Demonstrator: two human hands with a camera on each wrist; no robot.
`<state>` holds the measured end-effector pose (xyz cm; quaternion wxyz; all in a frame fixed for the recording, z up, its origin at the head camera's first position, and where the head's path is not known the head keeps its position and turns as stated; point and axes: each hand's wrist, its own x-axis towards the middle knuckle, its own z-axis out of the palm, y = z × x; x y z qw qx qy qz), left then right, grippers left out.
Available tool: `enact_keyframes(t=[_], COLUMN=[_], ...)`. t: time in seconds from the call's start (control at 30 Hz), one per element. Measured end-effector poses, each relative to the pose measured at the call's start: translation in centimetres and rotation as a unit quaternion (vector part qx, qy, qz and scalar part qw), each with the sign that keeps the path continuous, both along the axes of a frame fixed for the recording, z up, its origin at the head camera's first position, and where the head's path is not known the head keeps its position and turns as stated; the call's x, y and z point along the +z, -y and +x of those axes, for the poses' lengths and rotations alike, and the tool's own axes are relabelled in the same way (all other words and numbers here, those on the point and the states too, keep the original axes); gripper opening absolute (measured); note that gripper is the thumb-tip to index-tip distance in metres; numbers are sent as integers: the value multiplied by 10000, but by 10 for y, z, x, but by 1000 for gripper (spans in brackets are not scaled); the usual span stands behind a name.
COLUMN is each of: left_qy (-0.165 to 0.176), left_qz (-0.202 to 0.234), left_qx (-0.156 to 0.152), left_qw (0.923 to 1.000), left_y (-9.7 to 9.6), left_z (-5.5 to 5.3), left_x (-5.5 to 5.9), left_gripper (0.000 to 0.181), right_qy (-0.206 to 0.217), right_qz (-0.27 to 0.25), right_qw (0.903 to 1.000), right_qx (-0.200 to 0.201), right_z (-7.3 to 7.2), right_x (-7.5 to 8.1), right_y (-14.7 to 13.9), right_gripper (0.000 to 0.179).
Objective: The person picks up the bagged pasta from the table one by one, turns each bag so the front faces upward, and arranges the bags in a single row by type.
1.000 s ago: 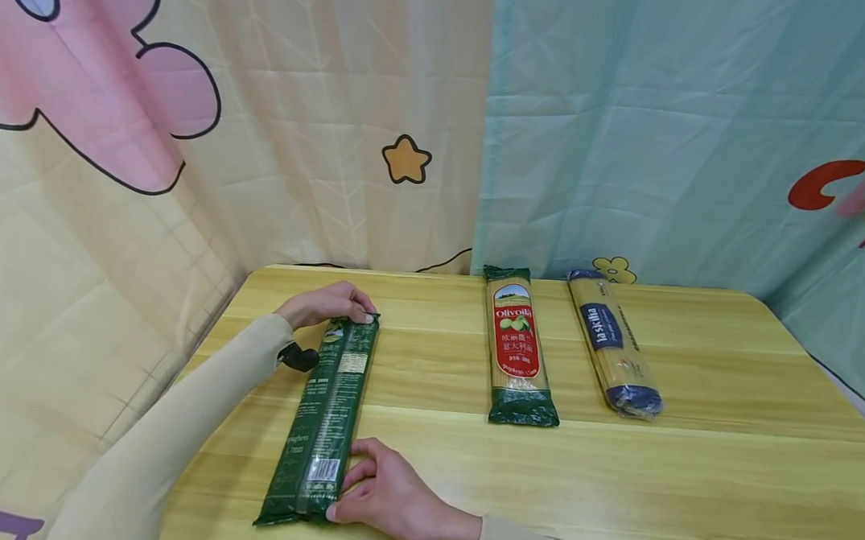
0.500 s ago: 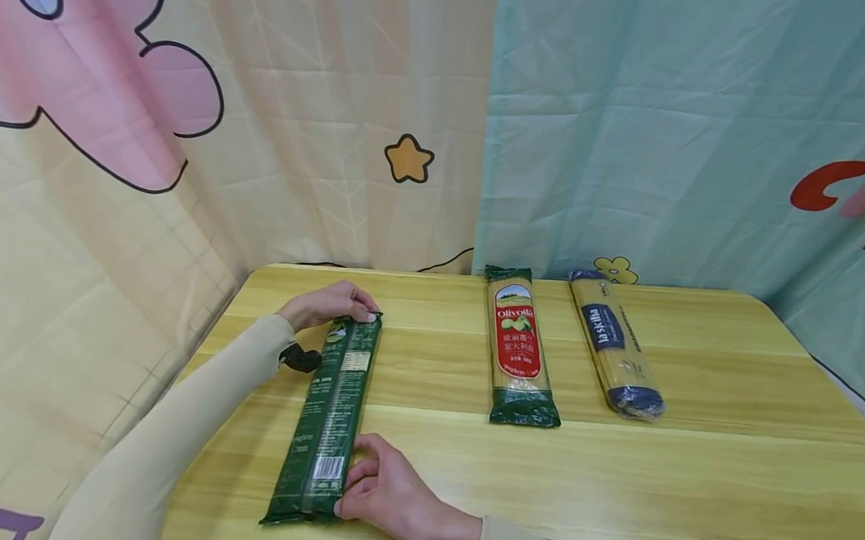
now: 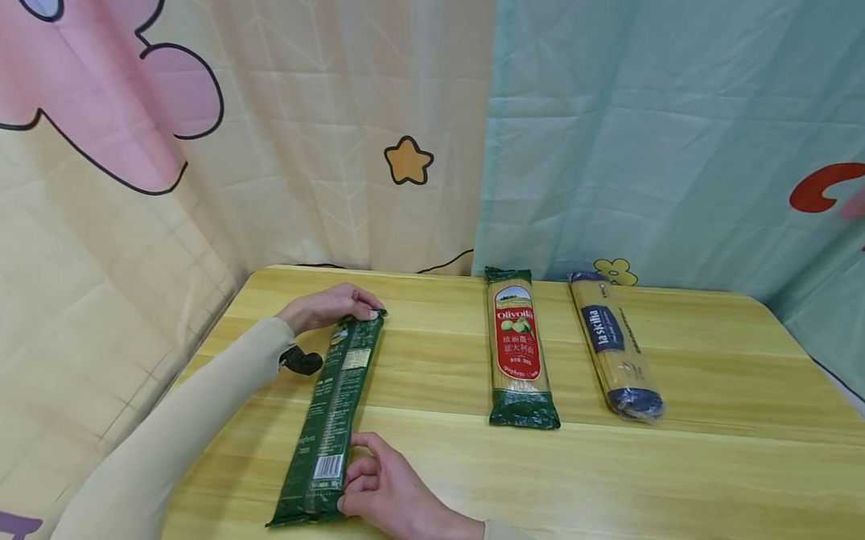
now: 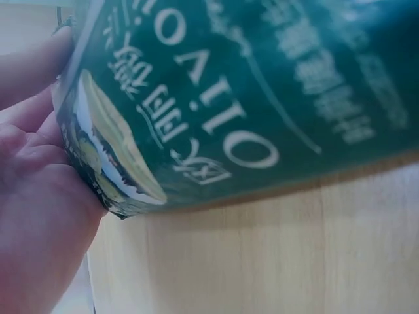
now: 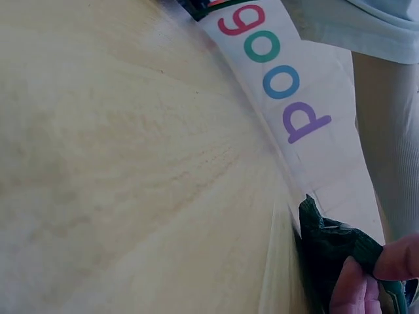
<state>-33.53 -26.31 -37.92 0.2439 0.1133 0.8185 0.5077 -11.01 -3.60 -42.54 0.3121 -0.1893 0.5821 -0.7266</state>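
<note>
A long green spaghetti packet [image 3: 328, 414] is at the left side of the table, its printed back with a barcode showing. My left hand [image 3: 333, 306] pinches its far end between thumb and fingers. At the near end, my right hand [image 3: 394, 494] grips the right edge, thumb at the bottom corner. In the left wrist view the packet [image 4: 249, 104] fills the upper part, with the hand [image 4: 39, 190] at its sealed end. The right wrist view has the crumpled green end of the packet [image 5: 330, 245] held between thumb and fingers [image 5: 357, 288].
A second spaghetti packet [image 3: 518, 338] with a red label lies at the table's back middle. Right of it, a blue-labelled pasta packet [image 3: 614, 342] lies at a slant. Printed curtains [image 3: 322, 136] hang behind the wooden table [image 3: 655, 489].
The packet in both hands has shifted slightly right and looks a little narrower, its left edge having moved inward. Both hands keep their hold. The other two packets stay put.
</note>
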Motion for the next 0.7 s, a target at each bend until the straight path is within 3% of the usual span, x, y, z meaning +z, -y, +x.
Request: enact_keyframes(t=[0.2, 0.4, 0.7], left_qy=[151, 127, 148], left_qz=[257, 565, 995], left_qx=[90, -20, 228], left_qw=[9995, 9983, 9947], left_y=[-2, -3, -7], left_z=[-1, -2, 1], left_x=[-1, -2, -3], left_gripper=[37, 41, 39], right_qy=[-206, -508, -823], right_qz=[-88, -33, 27], right_qw=[9997, 9987, 9966], right_qx=[18, 6, 55], right_z=[-1, -1, 0], right_x=[3, 7, 13], right_y=[-1, -1, 1], right_gripper=[64, 67, 72])
